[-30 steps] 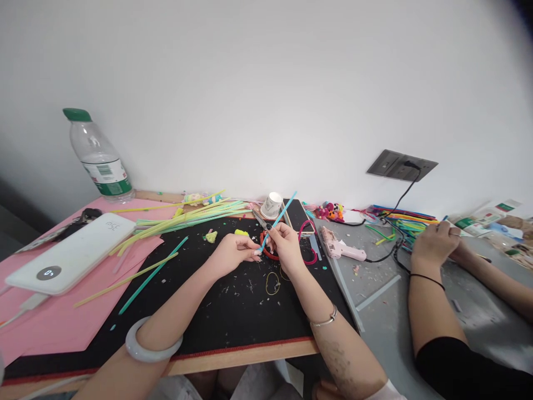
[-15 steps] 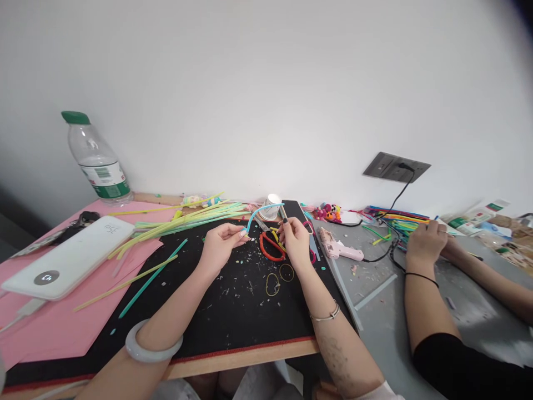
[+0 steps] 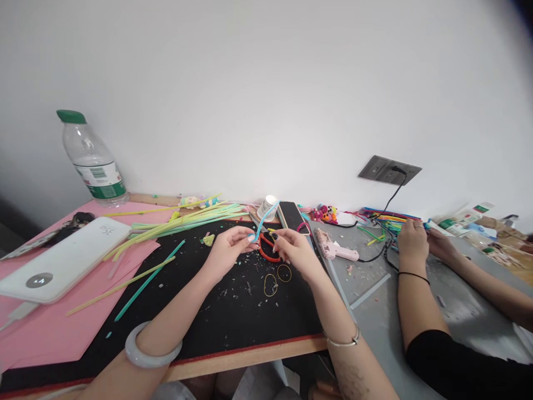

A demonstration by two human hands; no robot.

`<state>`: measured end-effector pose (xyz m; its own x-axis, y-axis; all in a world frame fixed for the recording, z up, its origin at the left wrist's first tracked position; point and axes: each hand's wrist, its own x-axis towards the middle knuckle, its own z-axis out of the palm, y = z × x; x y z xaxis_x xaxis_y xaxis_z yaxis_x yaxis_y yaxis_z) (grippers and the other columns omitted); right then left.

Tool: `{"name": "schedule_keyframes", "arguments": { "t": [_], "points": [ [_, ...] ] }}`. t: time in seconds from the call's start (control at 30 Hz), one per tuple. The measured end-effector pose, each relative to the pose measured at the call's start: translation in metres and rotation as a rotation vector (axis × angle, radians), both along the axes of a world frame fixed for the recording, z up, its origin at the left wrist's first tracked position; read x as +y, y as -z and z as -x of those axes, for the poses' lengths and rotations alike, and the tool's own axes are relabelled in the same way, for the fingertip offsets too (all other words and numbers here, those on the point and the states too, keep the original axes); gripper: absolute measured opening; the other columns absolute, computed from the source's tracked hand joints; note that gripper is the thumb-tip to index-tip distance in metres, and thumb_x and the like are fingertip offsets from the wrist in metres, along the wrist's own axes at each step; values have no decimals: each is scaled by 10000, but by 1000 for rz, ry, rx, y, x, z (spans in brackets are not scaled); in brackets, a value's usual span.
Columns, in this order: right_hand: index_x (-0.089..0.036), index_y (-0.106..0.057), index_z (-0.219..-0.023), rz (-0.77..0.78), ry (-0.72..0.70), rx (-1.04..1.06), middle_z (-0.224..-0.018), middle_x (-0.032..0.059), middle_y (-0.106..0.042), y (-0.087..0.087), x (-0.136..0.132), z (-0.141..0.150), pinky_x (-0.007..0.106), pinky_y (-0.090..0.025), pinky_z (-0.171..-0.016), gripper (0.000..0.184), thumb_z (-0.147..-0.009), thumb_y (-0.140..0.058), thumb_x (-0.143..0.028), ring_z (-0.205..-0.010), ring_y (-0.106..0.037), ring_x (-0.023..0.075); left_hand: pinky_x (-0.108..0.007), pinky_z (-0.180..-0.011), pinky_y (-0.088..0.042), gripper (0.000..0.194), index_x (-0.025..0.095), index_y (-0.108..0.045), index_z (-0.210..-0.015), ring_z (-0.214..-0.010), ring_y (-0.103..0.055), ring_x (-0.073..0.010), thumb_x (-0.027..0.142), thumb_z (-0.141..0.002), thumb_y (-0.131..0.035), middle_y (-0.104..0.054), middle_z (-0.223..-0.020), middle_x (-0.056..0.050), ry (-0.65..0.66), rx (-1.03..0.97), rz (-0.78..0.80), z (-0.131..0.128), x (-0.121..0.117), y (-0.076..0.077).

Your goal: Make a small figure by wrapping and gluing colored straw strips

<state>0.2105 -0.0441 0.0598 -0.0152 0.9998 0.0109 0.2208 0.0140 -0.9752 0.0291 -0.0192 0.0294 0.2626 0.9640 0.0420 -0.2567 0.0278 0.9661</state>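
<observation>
My left hand (image 3: 230, 247) pinches a light blue pipe cleaner (image 3: 264, 218) between thumb and fingertips. Its free end curves up and to the right, in front of a white paper cup (image 3: 266, 208). My right hand (image 3: 295, 251) is just right of it, fingers curled together and lower than the pipe cleaner's tip; whether anything small is between them I cannot make out. Scissors with orange handles (image 3: 266, 253) lie on the black mat (image 3: 233, 311) behind my hands, partly hidden by my right fingers. Left of my left hand sits a small yellow piece (image 3: 209, 239).
Pale pipe cleaners (image 3: 187, 219) lie at left, near a white power bank (image 3: 62, 255) and a bottle (image 3: 91, 158). A phone (image 3: 290, 215), rubber bands (image 3: 270, 285) and a pink glue gun (image 3: 335, 245) are nearby. A co-worker's hands (image 3: 413, 244) work at right.
My right hand has come down and away from the blue pipe cleaner's tip. The pipe cleaner now stands more steeply. The phone shows more fully, and the view has shifted slightly.
</observation>
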Motion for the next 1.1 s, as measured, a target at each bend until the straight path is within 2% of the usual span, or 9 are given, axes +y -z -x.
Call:
{"name": "schedule_keyframes", "arguments": {
  "t": [0.1,0.2,0.3,0.4,0.53,0.73,0.93,1.1],
  "points": [
    [-150,-582,-841,7,-51,121,-524,-56,-499,10,8,22,188,-246,-395,254,-725,-610,-374,-396,-359,50,-340,-767,-529,298,164,-583,-868,-736,-681,-191,362,-678,-698,-696,-764,-39,114,22,-22,-2,-1,4],
    [-167,-562,-725,-87,-17,95,-493,-67,-468,11,13,29,192,-259,-411,181,-718,-624,-338,-410,-371,57,-313,-695,-531,298,169,-569,-871,-687,-681,-186,391,-698,-671,-693,-739,-40,126,90,-31,-2,0,7],
    [-186,-552,-741,-173,-3,54,-504,-58,-501,11,14,30,199,-296,-420,132,-766,-566,-315,-409,-393,70,-280,-602,-518,324,166,-570,-878,-599,-662,-164,447,-728,-628,-675,-676,-35,125,95,63,-1,1,7],
    [-191,-569,-785,-203,-14,34,-554,-31,-556,13,13,30,218,-360,-441,114,-782,-543,-302,-429,-448,91,-275,-646,-521,338,156,-581,-871,-617,-653,-140,469,-746,-608,-669,-674,-35,90,-17,160,0,1,5],
    [-184,-631,-789,-266,3,-29,-598,-5,-575,18,12,31,235,-406,-489,116,-763,-572,-280,-504,-509,116,-287,-769,-515,296,155,-598,-859,-721,-653,-125,363,-682,-711,-679,-763,-30,20,-135,208,2,1,6],
    [-181,-673,-822,-236,41,33,-652,6,-606,20,11,32,227,-399,-477,134,-746,-597,-261,-502,-492,98,-288,-831,-500,321,165,-600,-878,-821,-649,-129,239,-616,-771,-682,-832,-24,1,-208,237,2,2,7],
    [-183,-686,-837,-169,9,217,-781,22,-636,24,13,32,226,-406,-470,166,-714,-634,-282,-493,-476,74,-285,-807,-509,296,170,-612,-865,-824,-654,-135,262,-628,-763,-685,-839,-20,-21,-227,214,0,0,6],
    [-172,-685,-802,-168,2,279,-860,36,-643,25,13,32,224,-407,-481,142,-704,-656,-270,-506,-477,64,-251,-774,-510,292,165,-620,-867,-797,-656,-122,263,-631,-761,-690,-825,-18,-41,-223,211,1,0,6]
  ]
}}
